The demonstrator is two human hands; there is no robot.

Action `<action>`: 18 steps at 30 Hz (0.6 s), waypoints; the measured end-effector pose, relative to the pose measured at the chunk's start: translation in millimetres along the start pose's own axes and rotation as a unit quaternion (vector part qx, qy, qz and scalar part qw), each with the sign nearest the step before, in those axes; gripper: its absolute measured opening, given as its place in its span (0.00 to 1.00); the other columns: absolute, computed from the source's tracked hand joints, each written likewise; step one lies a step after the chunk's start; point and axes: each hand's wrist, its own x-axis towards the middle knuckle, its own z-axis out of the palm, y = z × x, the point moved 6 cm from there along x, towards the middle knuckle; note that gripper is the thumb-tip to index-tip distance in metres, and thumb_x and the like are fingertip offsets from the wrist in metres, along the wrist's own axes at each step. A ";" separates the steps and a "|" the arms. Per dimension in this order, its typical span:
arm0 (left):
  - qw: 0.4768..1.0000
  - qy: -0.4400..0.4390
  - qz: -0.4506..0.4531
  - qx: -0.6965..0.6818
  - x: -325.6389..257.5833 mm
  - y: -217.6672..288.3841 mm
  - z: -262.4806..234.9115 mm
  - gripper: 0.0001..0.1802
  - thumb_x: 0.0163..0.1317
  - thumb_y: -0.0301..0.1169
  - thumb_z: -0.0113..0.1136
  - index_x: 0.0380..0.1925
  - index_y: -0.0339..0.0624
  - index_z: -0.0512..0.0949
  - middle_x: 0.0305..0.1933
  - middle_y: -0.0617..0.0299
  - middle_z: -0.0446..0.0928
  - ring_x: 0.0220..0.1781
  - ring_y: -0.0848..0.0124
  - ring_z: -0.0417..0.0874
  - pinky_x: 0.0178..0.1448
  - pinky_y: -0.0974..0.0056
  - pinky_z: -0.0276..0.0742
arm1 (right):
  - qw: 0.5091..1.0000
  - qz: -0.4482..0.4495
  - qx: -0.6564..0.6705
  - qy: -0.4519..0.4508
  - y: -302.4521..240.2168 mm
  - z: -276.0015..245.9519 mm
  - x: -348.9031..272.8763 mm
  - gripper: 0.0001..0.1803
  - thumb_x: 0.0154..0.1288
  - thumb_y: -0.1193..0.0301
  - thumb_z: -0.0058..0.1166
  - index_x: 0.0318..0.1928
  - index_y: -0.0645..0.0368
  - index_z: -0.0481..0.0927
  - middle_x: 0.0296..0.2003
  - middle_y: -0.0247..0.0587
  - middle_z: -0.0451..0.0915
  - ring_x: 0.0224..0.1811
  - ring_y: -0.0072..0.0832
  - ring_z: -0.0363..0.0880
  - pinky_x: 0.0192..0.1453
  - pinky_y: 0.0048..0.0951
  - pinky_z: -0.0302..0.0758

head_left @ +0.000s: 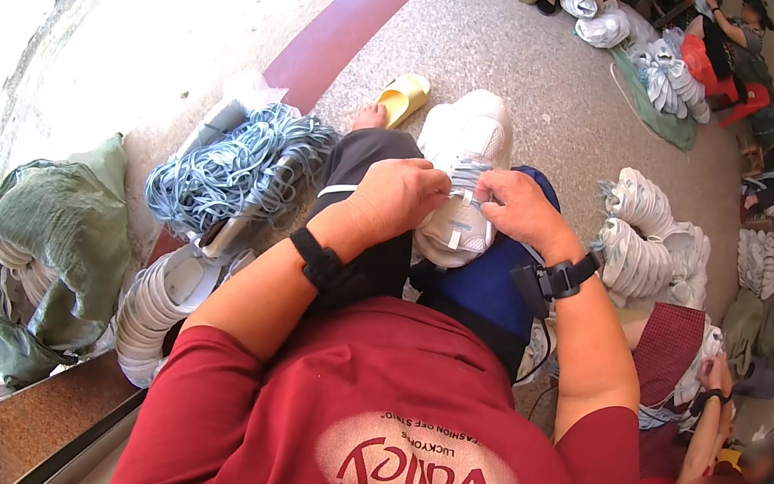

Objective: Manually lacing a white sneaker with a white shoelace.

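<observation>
A white shoe upper rests across my lap, its rounded toe pointing away from me. Pale blue-grey shoelace crosses its middle, above a white tongue. My left hand is closed at the left side of the lacing, thumb and forefinger pinched on the shoelace. From the right, my right hand pinches at the opposite side of the same lacing. The fingertips hide the exact points where the lace is gripped.
Tangled light blue laces lie in a heap to my left, near stacked white uppers and a green sack. More uppers sit at right. A yellow slipper is ahead. A co-worker's arm shows at lower right.
</observation>
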 end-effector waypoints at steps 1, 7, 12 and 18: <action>1.000 0.007 -0.012 -0.020 0.9 -2.9 1.1 0.03 0.53 0.30 0.59 0.28 0.44 0.78 0.28 0.56 0.77 0.31 0.57 0.80 0.36 0.58 0.75 | 0.999 0.025 0.026 -0.018 3.6 1.4 0.1 0.05 0.44 0.76 0.50 0.26 0.61 0.74 0.23 0.46 0.76 0.29 0.38 0.76 0.33 0.34 0.71; 0.992 -0.009 -0.120 -0.038 16.2 -8.4 10.3 0.08 0.52 0.34 0.60 0.25 0.40 0.79 0.24 0.52 0.78 0.29 0.55 0.80 0.35 0.57 0.75 | 0.965 0.084 0.242 -0.060 25.9 10.6 -2.9 0.06 0.48 0.74 0.55 0.23 0.61 0.72 0.19 0.32 0.70 0.24 0.22 0.67 0.28 0.26 0.65; 0.974 -0.047 -0.222 0.015 22.5 -18.1 17.4 0.13 0.50 0.37 0.55 0.22 0.37 0.80 0.21 0.48 0.77 0.25 0.52 0.80 0.34 0.54 0.75 | 0.944 0.092 0.318 -0.013 24.3 17.0 -3.5 0.09 0.51 0.73 0.56 0.21 0.61 0.70 0.17 0.34 0.69 0.23 0.22 0.67 0.28 0.27 0.65; 0.932 -0.096 -0.296 -0.185 5.2 -31.1 19.1 0.13 0.50 0.33 0.54 0.17 0.33 0.77 0.13 0.60 0.71 0.15 0.71 0.71 0.23 0.64 0.67 | 0.991 0.100 0.038 0.082 16.4 13.0 3.6 0.11 0.51 0.73 0.56 0.19 0.62 0.68 0.17 0.40 0.70 0.22 0.27 0.70 0.27 0.30 0.66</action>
